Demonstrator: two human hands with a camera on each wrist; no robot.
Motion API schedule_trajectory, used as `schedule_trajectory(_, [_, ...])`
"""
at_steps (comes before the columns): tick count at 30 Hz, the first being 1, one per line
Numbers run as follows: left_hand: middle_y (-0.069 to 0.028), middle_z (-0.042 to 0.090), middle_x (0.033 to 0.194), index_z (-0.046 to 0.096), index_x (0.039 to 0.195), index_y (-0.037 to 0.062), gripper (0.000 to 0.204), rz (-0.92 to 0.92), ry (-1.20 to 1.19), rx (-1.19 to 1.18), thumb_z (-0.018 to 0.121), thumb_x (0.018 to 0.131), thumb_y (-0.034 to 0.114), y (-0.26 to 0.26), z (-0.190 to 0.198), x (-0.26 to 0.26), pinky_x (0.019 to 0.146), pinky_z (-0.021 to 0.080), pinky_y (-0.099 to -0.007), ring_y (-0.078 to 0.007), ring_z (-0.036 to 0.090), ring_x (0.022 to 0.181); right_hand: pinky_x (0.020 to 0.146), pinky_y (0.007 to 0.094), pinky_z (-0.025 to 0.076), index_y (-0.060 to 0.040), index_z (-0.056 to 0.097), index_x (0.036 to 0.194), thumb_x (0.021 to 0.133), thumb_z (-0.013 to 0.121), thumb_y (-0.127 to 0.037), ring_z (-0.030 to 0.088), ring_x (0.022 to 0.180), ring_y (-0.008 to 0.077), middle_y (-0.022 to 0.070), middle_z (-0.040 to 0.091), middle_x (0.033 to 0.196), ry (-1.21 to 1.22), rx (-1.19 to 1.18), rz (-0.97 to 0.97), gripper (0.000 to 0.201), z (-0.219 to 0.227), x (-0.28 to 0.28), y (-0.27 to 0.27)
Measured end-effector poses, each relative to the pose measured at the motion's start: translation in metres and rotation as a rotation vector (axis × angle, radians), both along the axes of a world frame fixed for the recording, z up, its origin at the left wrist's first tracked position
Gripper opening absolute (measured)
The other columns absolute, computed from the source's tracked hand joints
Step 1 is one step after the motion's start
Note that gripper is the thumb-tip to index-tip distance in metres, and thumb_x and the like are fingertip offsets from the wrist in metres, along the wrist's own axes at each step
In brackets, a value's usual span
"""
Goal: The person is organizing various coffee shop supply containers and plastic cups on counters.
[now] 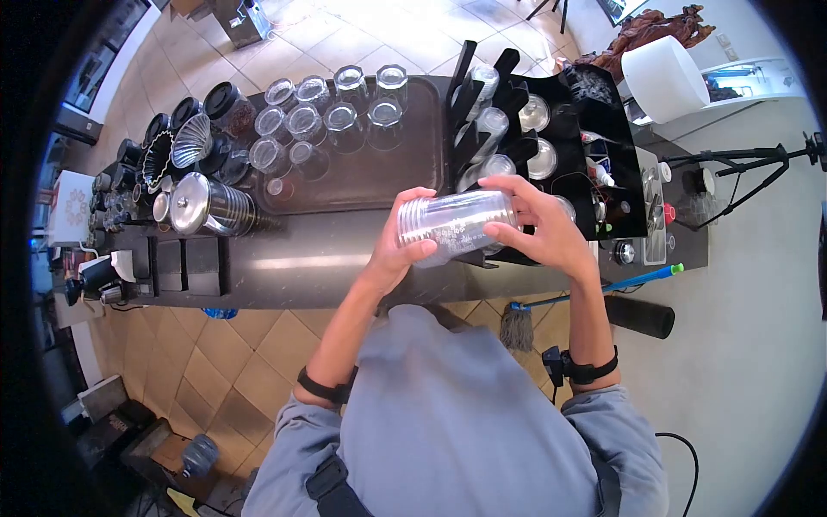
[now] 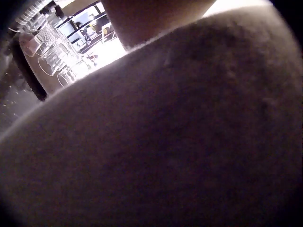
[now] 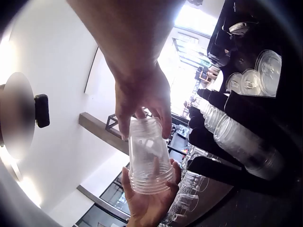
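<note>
While the left grip (image 1: pixel 392 250) curls round the ridged rim end and the right grip (image 1: pixel 551 231) grasps the base end, a stack of clear cups (image 1: pixel 457 222) lies tilted over the desk (image 1: pixel 319 250); this looks like a handling step, and the next move probably calls for keeping them nested.

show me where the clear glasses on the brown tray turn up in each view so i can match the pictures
Head: the clear glasses stand in the upper part, left of centre, beyond the left hand.
Left wrist: the clear glasses are small, near the upper left corner.
Right wrist: the clear glasses are low, right of centre, beside the left hand.
Shared landmark: the brown tray beneath them.
</note>
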State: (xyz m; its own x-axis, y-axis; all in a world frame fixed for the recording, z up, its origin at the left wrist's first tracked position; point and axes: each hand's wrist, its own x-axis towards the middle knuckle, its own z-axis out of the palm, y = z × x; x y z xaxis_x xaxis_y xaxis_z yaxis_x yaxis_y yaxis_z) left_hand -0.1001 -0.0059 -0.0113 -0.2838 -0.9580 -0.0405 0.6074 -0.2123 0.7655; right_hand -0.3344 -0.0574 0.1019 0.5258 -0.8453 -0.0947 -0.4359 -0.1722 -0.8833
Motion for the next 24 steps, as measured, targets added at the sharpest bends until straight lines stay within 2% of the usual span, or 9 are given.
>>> schedule_trajectory(4, [-0.0082, 0.054, 0.129, 0.040, 0.144, 0.0118, 0.082, 0.020, -0.023, -0.015, 0.085, 0.077, 0.030, -0.003, -0.001, -0.021, 0.107, 0.042, -0.0348, -0.0195, 0.053, 0.122, 0.087, 0.0283, 0.055, -0.0045, 0.059, 0.133, 0.089, 0.076, -0.012, 0.066, 0.102, 0.0127, 0.0087, 0.066, 0.118, -0.033, 0.117, -0.039, 0.048, 0.009, -0.023, -0.008])
schedule_trajectory(7, [-0.0095, 0.054, 0.130, 0.038, 0.144, 0.0121, 0.084, 0.082, -0.053, -0.039, 0.085, 0.077, 0.032, -0.004, -0.004, -0.027, 0.102, 0.049, -0.0376, -0.0207, 0.055, 0.122, 0.072, 0.0234, 0.053, -0.0041, 0.061, 0.131, 0.087, 0.079, -0.017, 0.063, 0.083, 0.0072, 0.0066, 0.066, 0.107, -0.116, -0.045, -0.067, 0.049, 0.007, -0.043, -0.020])
schedule_trajectory(10, [-0.0129, 0.053, 0.134, 0.036, 0.145, 0.0146, 0.088, 0.097, -0.036, 0.055, 0.083, 0.076, 0.040, -0.003, -0.001, -0.021, 0.093, 0.058, -0.0470, -0.0271, 0.058, 0.123, 0.071, 0.0234, 0.053, -0.0075, 0.061, 0.134, 0.088, 0.078, -0.019, 0.064, 0.083, 0.0077, 0.0064, 0.067, 0.106, -0.251, -0.097, -0.226, 0.050, 0.019, -0.059, -0.042])
schedule_trajectory(13, [-0.0140, 0.053, 0.134, 0.036, 0.145, 0.0151, 0.085, 0.165, -0.029, 0.046, 0.081, 0.078, 0.038, -0.005, -0.004, -0.013, 0.084, 0.062, -0.0484, -0.0290, 0.060, 0.121, 0.074, 0.0263, 0.054, -0.0106, 0.062, 0.134, 0.087, 0.079, -0.022, 0.065, 0.085, 0.0114, 0.0078, 0.068, 0.106, -0.126, -0.268, -0.336, 0.051, 0.034, -0.056, -0.073])
schedule_trajectory(15, [-0.0140, 0.052, 0.134, 0.036, 0.145, 0.0154, 0.083, 0.166, -0.050, 0.052, 0.080, 0.079, 0.037, -0.005, -0.001, -0.007, 0.086, 0.062, -0.0472, -0.0294, 0.059, 0.121, 0.078, 0.0305, 0.054, -0.0120, 0.062, 0.134, 0.087, 0.079, -0.027, 0.066, 0.089, 0.0175, 0.0099, 0.068, 0.105, 0.222, -0.622, -0.362, 0.052, 0.025, -0.050, -0.098])
schedule_trajectory(16, [-0.0140, 0.052, 0.134, 0.036, 0.145, 0.0154, 0.083, 0.166, -0.045, 0.046, 0.080, 0.079, 0.037, -0.007, -0.002, -0.004, 0.086, 0.062, -0.0472, -0.0294, 0.059, 0.121, 0.082, 0.0369, 0.054, -0.0142, 0.063, 0.134, 0.086, 0.078, -0.034, 0.067, 0.093, 0.0267, 0.0123, 0.067, 0.106, 0.284, -0.648, -0.340, 0.054, 0.017, -0.046, -0.109])
schedule_trajectory(19, [-0.0138, 0.052, 0.134, 0.036, 0.145, 0.0153, 0.083, 0.155, -0.039, 0.040, 0.080, 0.079, 0.037, -0.014, -0.002, 0.006, 0.086, 0.062, -0.0466, -0.0288, 0.059, 0.121, 0.083, 0.0456, 0.055, -0.0243, 0.062, 0.135, 0.086, 0.075, -0.044, 0.068, 0.097, 0.0367, 0.0145, 0.065, 0.108, 0.474, -0.623, -0.303, 0.054, -0.012, -0.030, -0.129])
schedule_trajectory(22, [-0.0133, 0.052, 0.134, 0.035, 0.145, 0.0151, 0.082, 0.137, -0.031, 0.036, 0.080, 0.079, 0.037, -0.018, 0.000, 0.019, 0.086, 0.061, -0.0462, -0.0280, 0.059, 0.120, 0.083, 0.0471, 0.056, -0.0265, 0.059, 0.139, 0.086, 0.074, -0.048, 0.068, 0.094, 0.0365, 0.0136, 0.065, 0.107, 0.597, -0.668, -0.247, 0.058, -0.035, -0.016, -0.144])
schedule_trajectory(24, [-0.0130, 0.052, 0.134, 0.035, 0.145, 0.0154, 0.083, 0.114, -0.033, 0.049, 0.080, 0.079, 0.036, -0.020, 0.000, 0.029, 0.086, 0.061, -0.0461, -0.0271, 0.059, 0.120, 0.086, 0.0469, 0.055, -0.0250, 0.057, 0.141, 0.088, 0.071, -0.052, 0.066, 0.105, 0.0353, 0.0147, 0.064, 0.112, 0.724, -0.561, -0.211, 0.061, -0.037, -0.006, -0.146])
